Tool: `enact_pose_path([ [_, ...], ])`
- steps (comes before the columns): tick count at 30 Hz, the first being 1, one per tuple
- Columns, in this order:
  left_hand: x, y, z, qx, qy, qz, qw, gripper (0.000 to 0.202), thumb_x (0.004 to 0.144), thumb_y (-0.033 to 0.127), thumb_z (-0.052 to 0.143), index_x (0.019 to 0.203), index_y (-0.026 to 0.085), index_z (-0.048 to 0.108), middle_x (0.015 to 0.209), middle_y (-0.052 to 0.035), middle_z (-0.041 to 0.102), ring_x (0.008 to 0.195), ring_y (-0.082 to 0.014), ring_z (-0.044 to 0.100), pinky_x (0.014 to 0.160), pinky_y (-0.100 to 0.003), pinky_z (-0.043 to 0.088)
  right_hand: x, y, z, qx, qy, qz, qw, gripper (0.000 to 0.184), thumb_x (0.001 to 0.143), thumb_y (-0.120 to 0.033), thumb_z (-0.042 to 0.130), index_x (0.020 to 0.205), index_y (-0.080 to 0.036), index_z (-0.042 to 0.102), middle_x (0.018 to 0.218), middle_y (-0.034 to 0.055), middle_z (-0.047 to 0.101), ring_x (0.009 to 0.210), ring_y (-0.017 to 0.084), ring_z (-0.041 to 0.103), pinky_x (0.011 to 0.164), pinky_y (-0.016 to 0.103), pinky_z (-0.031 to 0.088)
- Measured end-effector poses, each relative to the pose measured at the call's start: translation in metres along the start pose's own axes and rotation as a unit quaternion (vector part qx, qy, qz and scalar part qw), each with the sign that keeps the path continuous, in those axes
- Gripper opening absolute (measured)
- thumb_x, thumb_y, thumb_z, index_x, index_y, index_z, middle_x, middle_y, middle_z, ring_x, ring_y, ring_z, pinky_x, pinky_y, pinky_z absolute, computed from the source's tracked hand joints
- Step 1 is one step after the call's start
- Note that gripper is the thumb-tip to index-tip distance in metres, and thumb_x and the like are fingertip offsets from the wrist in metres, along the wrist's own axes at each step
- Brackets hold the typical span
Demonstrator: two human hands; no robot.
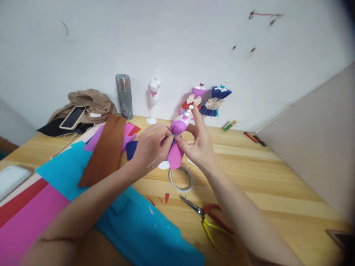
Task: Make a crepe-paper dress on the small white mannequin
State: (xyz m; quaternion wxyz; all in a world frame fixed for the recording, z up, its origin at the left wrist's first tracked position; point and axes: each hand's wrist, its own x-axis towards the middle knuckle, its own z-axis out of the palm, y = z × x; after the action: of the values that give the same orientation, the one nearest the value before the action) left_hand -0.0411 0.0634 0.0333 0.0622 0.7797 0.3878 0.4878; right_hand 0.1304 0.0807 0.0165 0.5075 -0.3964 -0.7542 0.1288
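Between my hands stands a small white dress-form mannequin [186, 115], tilted, with a purple paper bodice [179, 126] around its chest and a pink paper skirt piece [175, 155] hanging below the waist. My left hand [152, 146] pinches at the waist from the left, where a bit of teal shows. My right hand [200, 144] grips the mannequin from the right, thumb at the waist and index finger raised by the neck knob. The fingers hide most of the waist. Part of a white round base [164, 164] shows beneath.
Tape roll [181, 178] and scissors [205, 214] lie in front. Teal paper [149, 218] and brown paper [105, 151] spread left. Behind stand a thermos [124, 96], a bare mannequin [154, 96] and two dressed mannequins [199, 92] [215, 101]. A phone [72, 117] rests on cloth.
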Motion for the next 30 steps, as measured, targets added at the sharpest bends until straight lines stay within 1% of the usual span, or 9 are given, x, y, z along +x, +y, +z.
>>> enact_pose_path([
  [3, 0.0, -0.001, 0.001, -0.004, 0.002, 0.002, 1.0, 0.014, 0.086, 0.015, 0.056, 0.072, 0.018, 0.058, 0.084, -0.0037, 0.071, 0.08, -0.0166, 0.066, 0.073, -0.028, 0.048, -0.002, 0.0, 0.004, -0.009, 0.025, -0.017, 1.0, 0.084, 0.088, -0.042, 0.062, 0.158, -0.031, 0.018, 0.145, 0.009, 0.055, 0.108, 0.027, 0.068, 0.096, 0.048, 0.056],
  [7, 0.001, -0.001, 0.0, -0.009, 0.0, -0.002, 1.0, 0.014, 0.085, 0.015, 0.056, 0.072, 0.018, 0.059, 0.081, -0.0032, 0.071, 0.077, -0.0165, 0.065, 0.072, -0.028, 0.047, -0.004, 0.0, 0.011, -0.03, 0.048, -0.027, 0.998, 0.08, 0.089, -0.04, 0.059, 0.158, -0.031, 0.019, 0.154, 0.0095, 0.045, 0.109, 0.027, 0.068, 0.096, 0.049, 0.056],
  [12, 0.002, -0.005, 0.001, -0.03, 0.023, -0.005, 0.999, 0.012, 0.082, 0.015, 0.058, 0.07, 0.017, 0.059, 0.075, -0.0016, 0.07, 0.07, -0.0151, 0.064, 0.066, -0.027, 0.047, -0.005, -0.003, 0.016, -0.05, 0.071, -0.026, 0.996, 0.083, 0.089, -0.04, 0.061, 0.158, -0.029, 0.017, 0.153, 0.0124, 0.046, 0.105, 0.027, 0.069, 0.09, 0.045, 0.058],
  [15, 0.002, -0.008, 0.002, -0.071, 0.028, -0.017, 0.997, 0.01, 0.08, 0.014, 0.058, 0.07, 0.018, 0.06, 0.077, -0.0014, 0.072, 0.07, -0.0145, 0.065, 0.067, -0.026, 0.049, -0.005, -0.006, 0.017, -0.065, 0.081, -0.03, 0.994, 0.082, 0.088, -0.039, 0.061, 0.158, -0.027, 0.019, 0.151, 0.0133, 0.048, 0.113, 0.029, 0.066, 0.09, 0.044, 0.059],
  [19, 0.002, -0.011, 0.003, -0.137, 0.013, -0.062, 0.989, 0.01, 0.078, 0.015, 0.058, 0.069, 0.018, 0.06, 0.086, -0.0037, 0.075, 0.081, -0.0168, 0.069, 0.078, -0.029, 0.053, -0.004, -0.006, 0.019, -0.058, 0.109, -0.051, 0.991, 0.08, 0.085, -0.034, 0.064, 0.155, -0.026, 0.027, 0.154, 0.0125, 0.044, 0.131, 0.033, 0.054, 0.096, 0.047, 0.057],
  [21, 0.001, -0.013, 0.003, -0.165, -0.003, -0.092, 0.982, 0.008, 0.078, 0.018, 0.058, 0.071, 0.019, 0.061, 0.088, -0.0047, 0.076, 0.084, -0.0178, 0.07, 0.082, -0.03, 0.055, -0.004, -0.003, 0.019, -0.05, 0.116, -0.057, 0.99, 0.079, 0.083, -0.032, 0.064, 0.154, -0.026, 0.03, 0.155, 0.0126, 0.042, 0.134, 0.033, 0.051, 0.099, 0.048, 0.056],
  [25, 0.001, -0.016, 0.004, -0.206, -0.021, -0.135, 0.969, 0.008, 0.078, 0.018, 0.058, 0.08, 0.018, 0.066, 0.09, -0.0068, 0.076, 0.086, -0.0196, 0.071, 0.084, -0.032, 0.058, -0.005, 0.001, 0.018, -0.027, 0.096, -0.047, 0.994, 0.078, 0.085, -0.03, 0.062, 0.154, -0.028, 0.027, 0.154, 0.0122, 0.043, 0.12, 0.029, 0.062, 0.097, 0.048, 0.056],
  [28, 0.0, -0.016, 0.004, -0.226, -0.018, -0.155, 0.961, 0.011, 0.078, 0.018, 0.059, 0.084, 0.016, 0.068, 0.091, -0.0083, 0.077, 0.085, -0.0207, 0.073, 0.083, -0.033, 0.059, -0.005, 0.001, 0.017, -0.019, 0.087, -0.03, 0.996, 0.078, 0.085, -0.031, 0.062, 0.155, -0.029, 0.026, 0.154, 0.0117, 0.043, 0.119, 0.029, 0.063, 0.098, 0.049, 0.055],
  [30, -0.001, -0.016, 0.004, -0.229, -0.016, -0.161, 0.96, 0.012, 0.079, 0.018, 0.059, 0.085, 0.017, 0.069, 0.088, -0.0065, 0.077, 0.083, -0.0197, 0.073, 0.08, -0.032, 0.059, -0.005, 0.0, 0.018, -0.018, 0.085, -0.026, 0.996, 0.079, 0.086, -0.032, 0.062, 0.155, -0.03, 0.025, 0.153, 0.0115, 0.044, 0.118, 0.028, 0.063, 0.098, 0.049, 0.055],
])
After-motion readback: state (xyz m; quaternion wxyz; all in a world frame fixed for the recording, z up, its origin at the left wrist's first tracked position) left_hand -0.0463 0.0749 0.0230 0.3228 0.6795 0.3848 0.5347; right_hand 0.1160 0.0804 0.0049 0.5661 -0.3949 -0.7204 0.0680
